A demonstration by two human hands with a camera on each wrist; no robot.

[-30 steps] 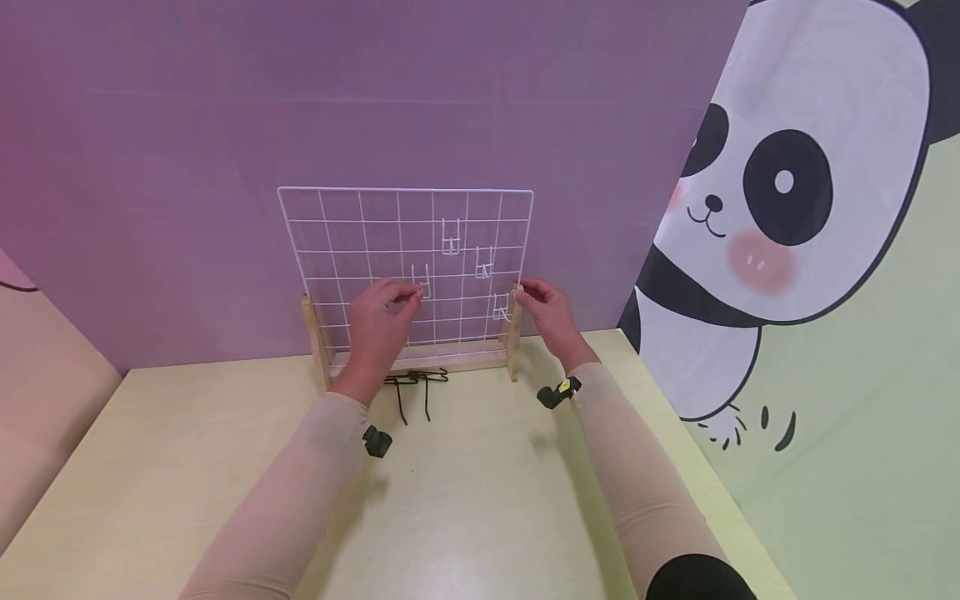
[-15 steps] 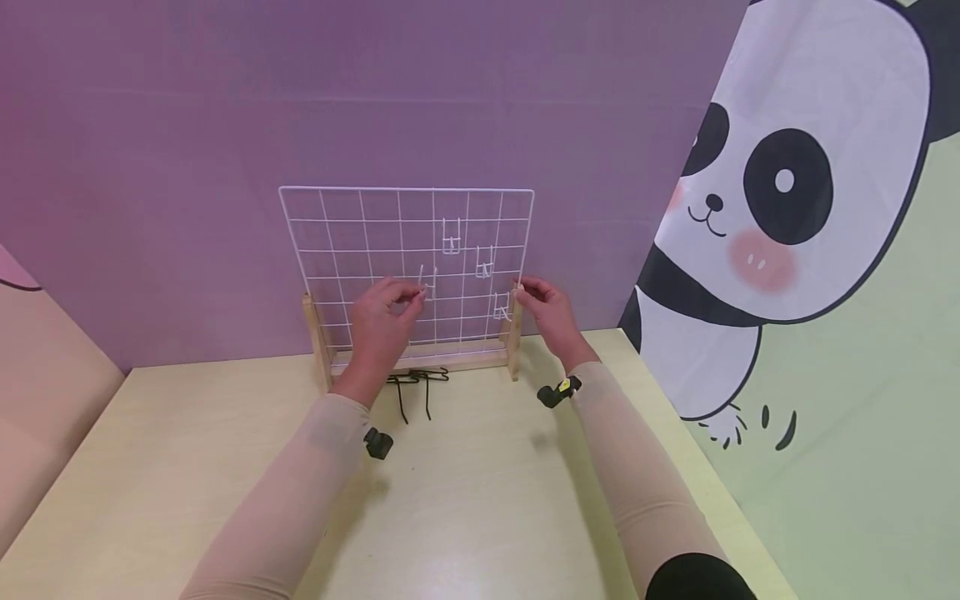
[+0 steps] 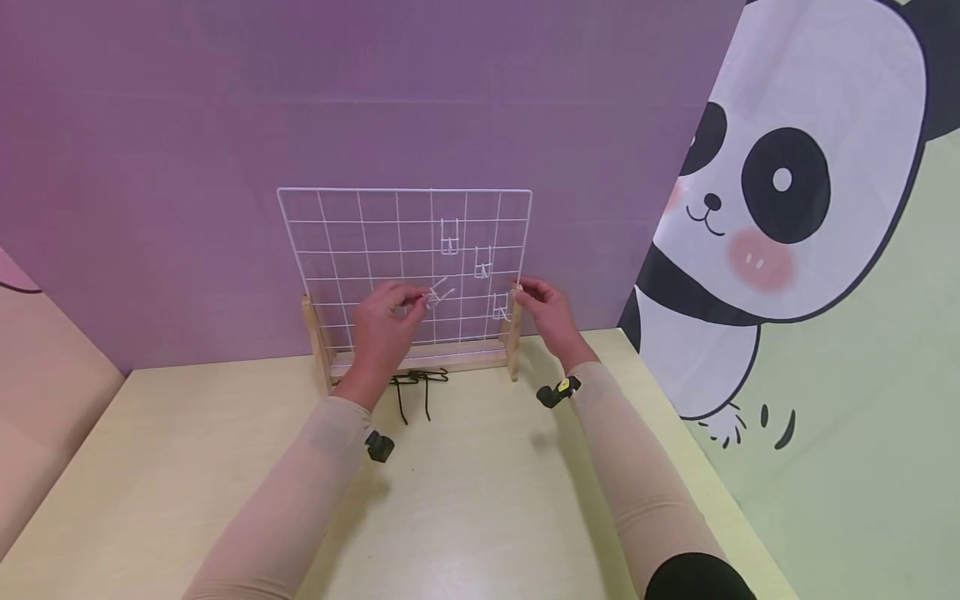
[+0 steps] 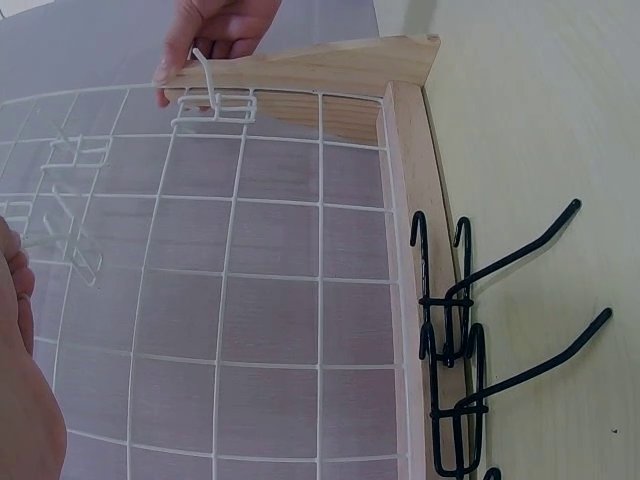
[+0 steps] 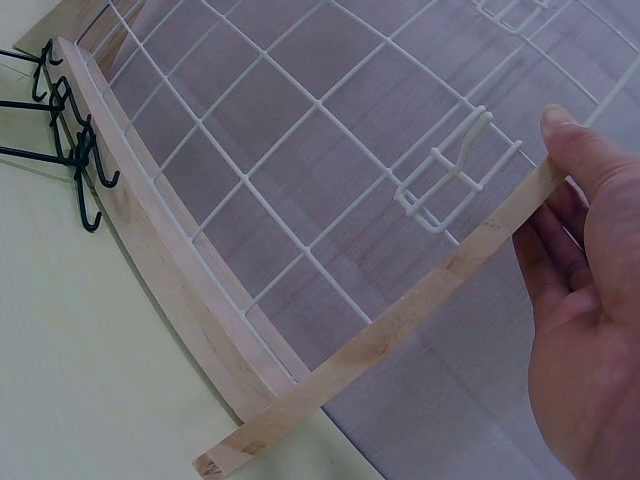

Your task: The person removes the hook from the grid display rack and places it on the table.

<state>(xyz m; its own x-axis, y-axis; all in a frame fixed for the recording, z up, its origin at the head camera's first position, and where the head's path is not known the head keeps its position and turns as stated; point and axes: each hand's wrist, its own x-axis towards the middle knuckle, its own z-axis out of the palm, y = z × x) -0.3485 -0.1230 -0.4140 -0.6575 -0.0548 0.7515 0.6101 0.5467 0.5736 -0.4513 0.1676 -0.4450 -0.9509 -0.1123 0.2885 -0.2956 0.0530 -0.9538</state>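
Note:
My left hand (image 3: 384,323) pinches a white wire hook (image 3: 441,293) in front of the mesh panel. The hook leans to the right, its prongs pointing up and away from the fingers. In the left wrist view only part of this hand (image 4: 22,370) shows at the left edge. My right hand (image 3: 551,312) grips the top of the right wooden upright (image 3: 513,337), thumb against the end of the wood in the right wrist view. The white wire grid panel (image 3: 375,189) stands in its wooden base (image 3: 450,360). Three more white hooks hang on it, the lowest (image 5: 445,190) close to that upright.
Several black wire hooks (image 4: 460,400) lie along the front of the base on the pale wooden table (image 3: 465,500). A purple wall (image 3: 405,100) rises behind the panel. On the right wall is a panda picture (image 3: 780,208).
The hook in my left hand has turned from upright to leaning right, and the hand has moved slightly right with it. My right hand stays at the upright.

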